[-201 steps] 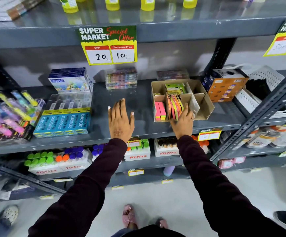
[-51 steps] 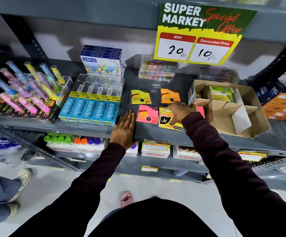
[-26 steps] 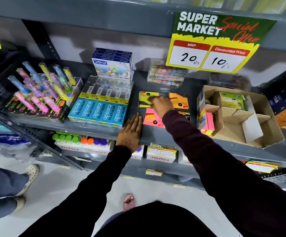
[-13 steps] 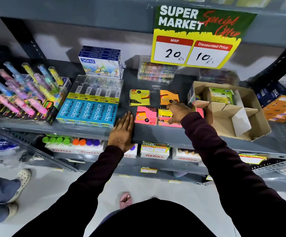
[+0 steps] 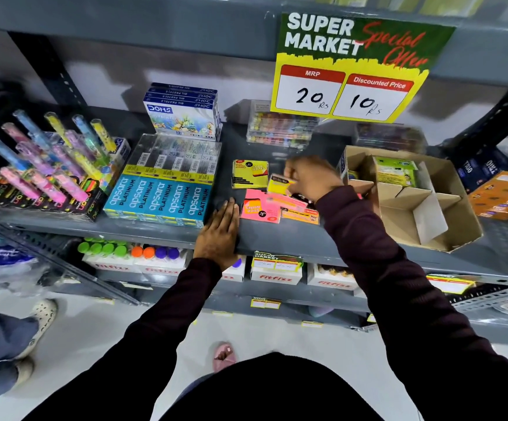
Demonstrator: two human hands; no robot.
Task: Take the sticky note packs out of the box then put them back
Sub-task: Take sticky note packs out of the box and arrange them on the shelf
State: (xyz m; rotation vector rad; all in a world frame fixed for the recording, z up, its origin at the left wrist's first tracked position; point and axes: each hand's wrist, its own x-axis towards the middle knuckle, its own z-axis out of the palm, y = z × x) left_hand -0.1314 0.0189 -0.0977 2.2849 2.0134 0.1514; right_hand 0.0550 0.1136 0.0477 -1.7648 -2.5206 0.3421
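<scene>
The open brown cardboard box (image 5: pixel 447 205), split into compartments by cardboard dividers, stood on the grey metal shelf (image 5: pixel 277 238) and served as the anchor for everything else. Inside it, in a compartment toward the back, a green-labelled sticky note pack (image 5: pixel 395 173) stood upright; the nearer compartments showed bare cardboard.

Just left of the box, the right hand (image 5: pixel 313 179) hovered above the shelf, its fingers pinched around a small yellow sticky note pack (image 5: pixel 278 185) with a dark label, blurred by motion. Further left of the box, a yellow sticky note pack with a black printed cover (image 5: pixel 249 177) lay flat on the shelf. In front of that one, still left of the box, a pink sticky note pack (image 5: pixel 260 208) lay flat, and an orange sticky note pack (image 5: pixel 301 214) lay between the pink one and the box, partly under the right wrist in its dark maroon sleeve (image 5: pixel 368 253).

Well left of the box, the left hand (image 5: pixel 219 235) lay flat and empty on the shelf's front edge, fingers together, its fingertips beside the pink pack. Beyond it, farther from the box, sat a block of blue apsara Platinum pencil boxes (image 5: pixel 158 199). Above the box hung a green and yellow supermarket price sign (image 5: pixel 352 65) on the upper shelf edge.
</scene>
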